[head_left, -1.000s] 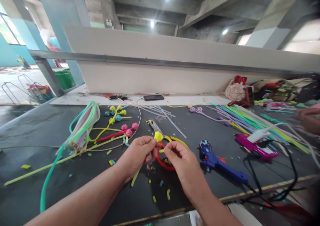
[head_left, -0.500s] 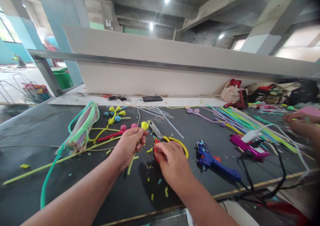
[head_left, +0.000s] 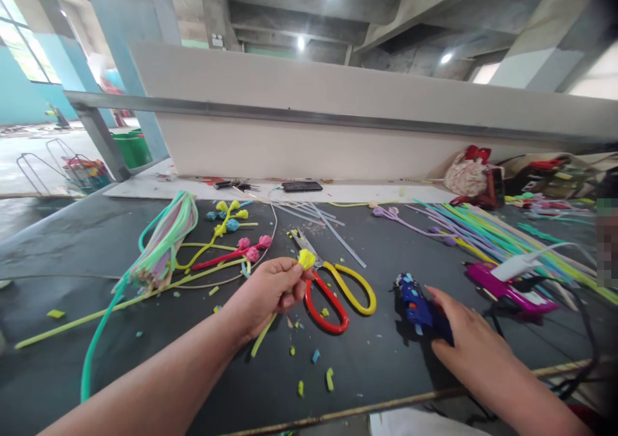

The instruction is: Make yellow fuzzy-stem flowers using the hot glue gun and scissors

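My left hand (head_left: 280, 288) pinches a small bright-yellow pipe-cleaner bud (head_left: 306, 259), its fuzzy stem (head_left: 263, 336) hanging below the fist. Just right of it lie scissors (head_left: 313, 255) with one red and one yellow handle loop, blades slightly apart and pointing away. My right hand (head_left: 463, 333) is around the handle of a blue hot glue gun (head_left: 412, 304) on the dark table, thumb on the near side and fingers on the far side. Part of the handle is hidden by the hand. Left of the bud lie a pink-budded stem (head_left: 251, 250) and a yellow-and-blue one (head_left: 224, 223).
A bundle of pale pipe cleaners (head_left: 167, 243) lies at the left. More loose pipe cleaners (head_left: 473, 230) spread at the right, behind a magenta power strip (head_left: 512, 291) with cables. A phone (head_left: 302, 186) rests near the white back panel (head_left: 309, 146). Yellow and blue scraps dot the table.
My right hand has let go of the scissors and moved right to the glue gun. My left hand still holds the yellow bud, now in front of the scissors. The view has shifted slightly.
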A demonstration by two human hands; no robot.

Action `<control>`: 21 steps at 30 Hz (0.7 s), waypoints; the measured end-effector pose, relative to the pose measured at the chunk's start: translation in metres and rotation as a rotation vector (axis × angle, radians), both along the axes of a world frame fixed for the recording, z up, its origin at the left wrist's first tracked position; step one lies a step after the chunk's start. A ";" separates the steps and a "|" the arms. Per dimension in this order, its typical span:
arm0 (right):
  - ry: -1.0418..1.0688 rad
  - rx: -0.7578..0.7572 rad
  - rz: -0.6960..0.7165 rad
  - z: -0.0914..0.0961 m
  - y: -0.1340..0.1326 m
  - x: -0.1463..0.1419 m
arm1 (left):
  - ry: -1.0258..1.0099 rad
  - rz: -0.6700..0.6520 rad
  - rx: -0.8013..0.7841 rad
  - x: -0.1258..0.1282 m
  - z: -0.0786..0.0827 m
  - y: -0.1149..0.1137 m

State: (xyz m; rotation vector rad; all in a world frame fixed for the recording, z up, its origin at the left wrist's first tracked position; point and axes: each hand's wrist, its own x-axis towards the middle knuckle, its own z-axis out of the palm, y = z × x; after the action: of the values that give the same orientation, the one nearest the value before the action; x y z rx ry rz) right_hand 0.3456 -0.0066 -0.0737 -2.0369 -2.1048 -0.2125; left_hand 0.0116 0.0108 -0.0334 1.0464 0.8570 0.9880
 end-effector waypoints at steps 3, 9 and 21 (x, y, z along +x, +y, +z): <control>-0.033 -0.013 -0.001 0.009 0.006 -0.007 | 0.033 -0.003 0.002 0.002 0.000 -0.001; 0.181 0.210 -0.146 0.040 -0.003 -0.025 | 0.060 -0.023 -0.010 0.004 0.004 -0.003; 0.880 0.124 0.292 0.060 -0.058 -0.108 | 0.084 -0.087 -0.029 0.010 0.001 -0.006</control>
State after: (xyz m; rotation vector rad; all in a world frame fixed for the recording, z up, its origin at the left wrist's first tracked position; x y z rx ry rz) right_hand 0.2377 -0.0642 -0.0134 -1.3377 -1.6996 0.4963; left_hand 0.0215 0.0049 -0.0321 1.0978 0.8846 0.8607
